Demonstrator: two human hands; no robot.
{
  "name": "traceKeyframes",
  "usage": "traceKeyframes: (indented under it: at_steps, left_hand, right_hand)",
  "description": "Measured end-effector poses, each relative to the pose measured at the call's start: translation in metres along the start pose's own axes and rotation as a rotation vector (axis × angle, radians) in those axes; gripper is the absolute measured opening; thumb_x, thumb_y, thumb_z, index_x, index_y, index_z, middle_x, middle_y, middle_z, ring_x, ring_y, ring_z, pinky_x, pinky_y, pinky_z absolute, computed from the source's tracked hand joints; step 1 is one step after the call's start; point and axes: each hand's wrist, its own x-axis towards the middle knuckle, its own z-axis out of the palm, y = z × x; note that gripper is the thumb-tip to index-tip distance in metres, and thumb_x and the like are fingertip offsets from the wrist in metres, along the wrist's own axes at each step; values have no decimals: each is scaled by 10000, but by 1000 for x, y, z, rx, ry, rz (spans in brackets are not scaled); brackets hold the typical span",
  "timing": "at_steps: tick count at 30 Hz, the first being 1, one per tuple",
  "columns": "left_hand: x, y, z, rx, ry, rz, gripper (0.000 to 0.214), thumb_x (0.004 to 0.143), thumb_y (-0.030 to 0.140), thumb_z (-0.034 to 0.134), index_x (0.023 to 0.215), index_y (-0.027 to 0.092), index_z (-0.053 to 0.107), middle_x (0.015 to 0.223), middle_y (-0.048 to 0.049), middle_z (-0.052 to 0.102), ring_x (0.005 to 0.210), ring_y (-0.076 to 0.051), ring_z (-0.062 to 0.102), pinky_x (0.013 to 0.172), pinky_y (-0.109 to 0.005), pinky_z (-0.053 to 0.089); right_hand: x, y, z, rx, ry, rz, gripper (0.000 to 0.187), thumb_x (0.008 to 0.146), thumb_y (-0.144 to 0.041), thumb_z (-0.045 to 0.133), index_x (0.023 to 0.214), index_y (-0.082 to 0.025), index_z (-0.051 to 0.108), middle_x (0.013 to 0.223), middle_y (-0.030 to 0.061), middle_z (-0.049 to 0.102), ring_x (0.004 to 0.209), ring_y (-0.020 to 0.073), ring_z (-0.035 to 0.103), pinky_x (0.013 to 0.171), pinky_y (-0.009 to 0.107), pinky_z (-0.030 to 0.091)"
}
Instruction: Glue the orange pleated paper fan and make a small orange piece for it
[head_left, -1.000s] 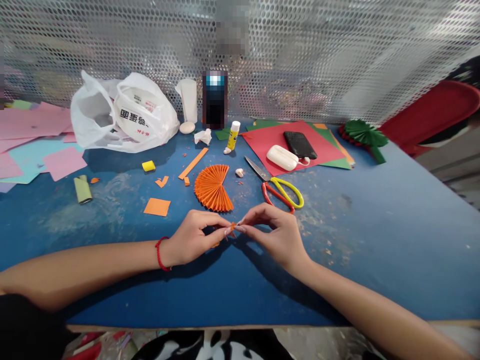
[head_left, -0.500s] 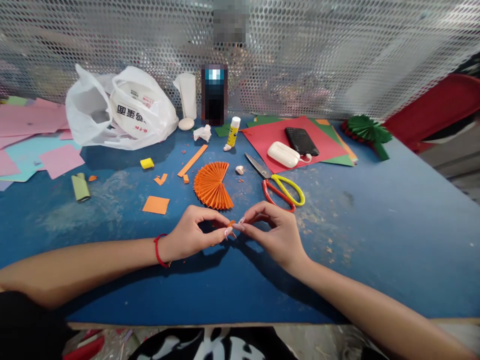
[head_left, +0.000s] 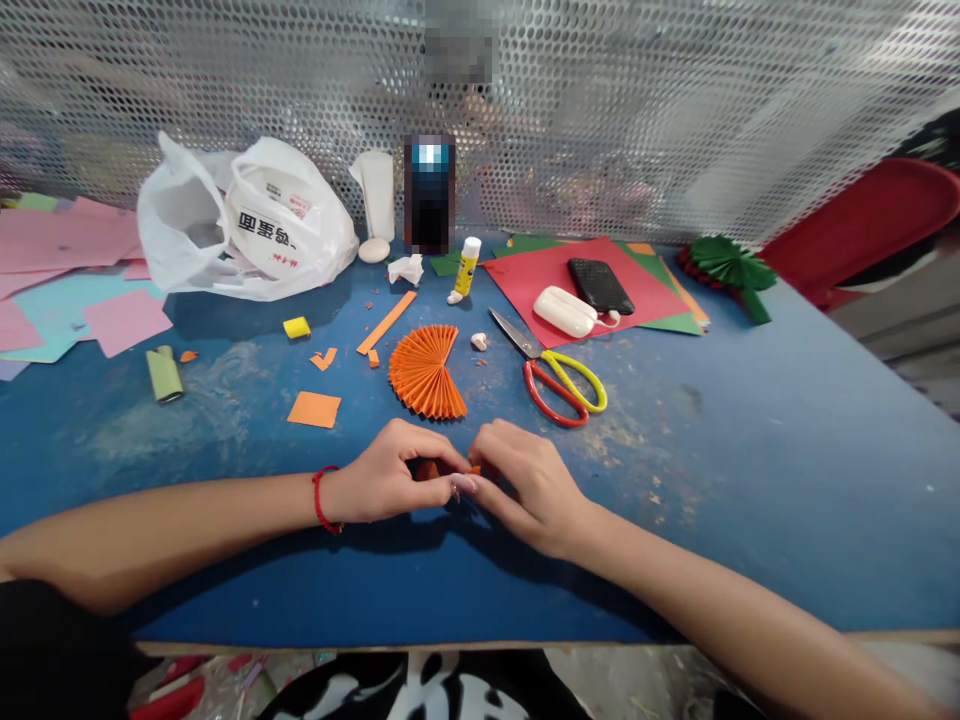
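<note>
Between my fingertips is a small piece of orange paper (head_left: 427,470), mostly covered by my fingers. My left hand (head_left: 394,470), a red bracelet at its wrist, pinches the paper from the left. My right hand (head_left: 529,485) meets it from the right, thumb and fingers closed at the paper's other end. Just beyond my hands a pleated orange paper fan (head_left: 424,375) lies spread on the blue table (head_left: 750,480). Scissors (head_left: 559,375) with one red and one yellow handle lie open to the fan's right.
Orange paper scraps (head_left: 313,409), a yellow roll (head_left: 296,327) and a green roll (head_left: 163,375) lie to the left. Behind stand a glue stick (head_left: 467,268) and a white plastic bag (head_left: 300,230). Coloured sheets (head_left: 517,285) lie under a power bank (head_left: 566,311); a green paper fan (head_left: 727,262) is far right.
My right hand has shifted slightly left and down, its fingers curling in against my left fingertips. More of the orange paper shows inside my left hand's grip.
</note>
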Motion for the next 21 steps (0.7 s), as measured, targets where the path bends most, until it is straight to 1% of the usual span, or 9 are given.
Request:
traceKeyframes:
  at_steps: [2, 3, 5, 8, 10, 15, 17, 21]
  left_hand:
    - [0, 1, -1, -26, -77, 19, 181, 866, 244, 633, 855, 113, 757, 759, -74, 737, 669, -138, 653, 621, -212, 501]
    - [-1, 2, -2, -44, -114, 22, 190, 878, 250, 625, 852, 115, 757, 771, -79, 740, 677, -139, 658, 625, -211, 503]
    - [0, 3, -3, -73, -161, 25, 223, 896, 290, 625, 841, 118, 756, 784, -89, 744, 685, -141, 663, 628, -207, 507]
    - [0, 3, -3, -92, -162, 27, 266, 898, 349, 643, 835, 115, 752, 780, -96, 745, 677, -141, 662, 622, -204, 507]
    - [0, 1, -3, -102, -146, 28, 251, 892, 336, 650, 858, 108, 750, 784, -99, 747, 680, -144, 667, 626, -208, 511]
    - [-1, -3, -2, -115, -105, 35, 178, 896, 256, 639, 890, 114, 746, 784, -85, 744, 694, -147, 673, 650, -221, 514]
    - [-1, -3, -2, -99, -105, 48, 177, 900, 254, 637, 881, 115, 745, 784, -84, 740, 694, -147, 671, 657, -224, 511]
    - [0, 1, -2, -49, -139, 69, 218, 918, 288, 623, 852, 121, 747, 771, -83, 729, 687, -146, 665, 645, -222, 505]
  right_hand:
    - [-1, -1, -1, -27, -70, -85, 320, 1029, -320, 377, 755, -203, 494, 697, 4, 517, 643, 142, 459, 603, 279, 352]
    - [-2, -2, -1, -40, -85, -119, 336, 1035, -290, 345, 743, -204, 489, 692, 5, 505, 634, 142, 449, 596, 280, 343]
    - [-3, -2, -4, -94, -88, -175, 332, 1030, -254, 341, 735, -206, 486, 684, 3, 480, 620, 145, 423, 584, 284, 323]
    - [-5, -2, -6, -157, -63, -249, 288, 1011, -224, 375, 749, -203, 491, 680, 1, 469, 606, 148, 393, 571, 287, 303]
    - [-5, -1, -6, -159, -27, -276, 257, 1000, -199, 398, 763, -195, 497, 683, 2, 477, 601, 146, 387, 566, 286, 301]
    - [-5, 2, -5, -94, 28, -263, 227, 991, -166, 425, 785, -178, 518, 694, 7, 500, 603, 136, 401, 568, 276, 308]
    - [-5, 2, -5, -82, 17, -250, 248, 1002, -183, 411, 779, -178, 519, 691, 7, 499, 606, 137, 403, 572, 277, 306]
    - [-4, 2, -6, -113, -51, -216, 314, 1029, -268, 372, 758, -186, 510, 688, 8, 492, 616, 145, 409, 584, 288, 301]
